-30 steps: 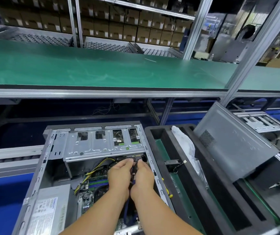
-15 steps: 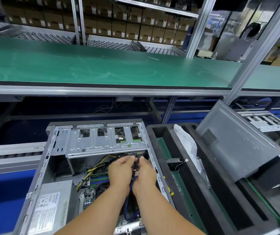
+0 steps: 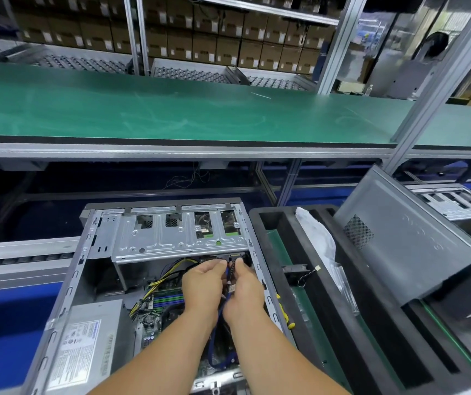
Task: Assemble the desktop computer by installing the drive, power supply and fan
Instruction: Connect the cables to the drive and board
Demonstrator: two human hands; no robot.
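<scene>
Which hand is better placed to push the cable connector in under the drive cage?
Probably the right hand: its fingertips sit by the connector at the drive cage edge. The left hand holds the blue cable just beside it and looks better suited to steadying.

Honestly nothing here is readable. The only real print sits on the power supply [image 3: 86, 349] in the near-left corner of the case I'm working in: a white label [image 3: 79, 353] with a blue brand word at its top corner, rows of tiny text and a barcode strip beside it, all too small and blurred to make out. Far behind that power supply, the brown cartons [image 3: 194, 44] on the shelf have little white stickers, also illegible.
</scene>
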